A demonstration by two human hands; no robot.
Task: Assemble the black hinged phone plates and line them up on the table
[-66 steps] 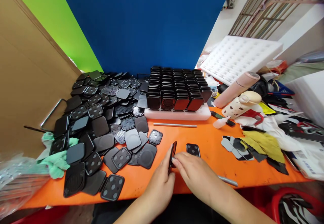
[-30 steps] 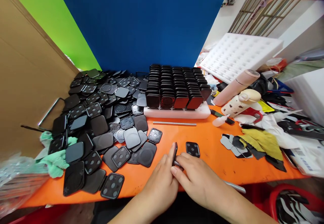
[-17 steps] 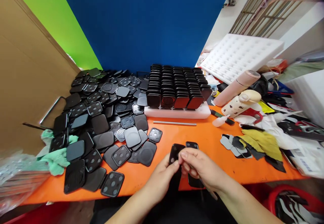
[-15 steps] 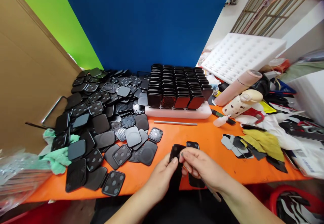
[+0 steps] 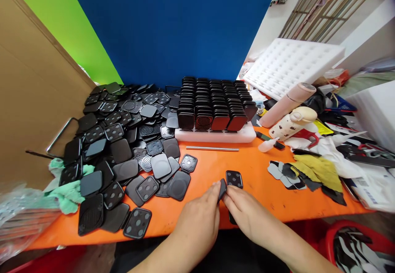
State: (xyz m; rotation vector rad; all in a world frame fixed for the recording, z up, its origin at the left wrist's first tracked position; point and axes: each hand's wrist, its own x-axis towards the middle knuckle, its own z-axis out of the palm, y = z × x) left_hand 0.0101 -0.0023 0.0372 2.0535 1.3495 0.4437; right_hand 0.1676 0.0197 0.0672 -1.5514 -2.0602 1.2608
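Observation:
A small black square plate (image 5: 222,189) is tilted up on its edge above the front of the table. My left hand (image 5: 200,219) is closed around it, the back of the hand towards me. Pressed close on its right side, my right hand (image 5: 247,211) has its fingers closed against the same plate; their tips are hidden. Just beyond my right hand lies a black hinged case (image 5: 234,179) with round grey dots inside, its near half (image 5: 232,218) mostly covered by that hand.
Loose black cases (image 5: 121,151) are heaped at left. Black plates (image 5: 203,104) stand in rows on a white foam block (image 5: 216,135), with a metal rod (image 5: 212,148) before it. At right are grey pieces (image 5: 284,176), a yellow cloth (image 5: 321,172), bottles (image 5: 288,104) and a red bucket (image 5: 331,240).
The black plate has turned from facing up to standing on edge. My left hand has rolled over it, and my right hand has moved down against its side. The view has shifted slightly.

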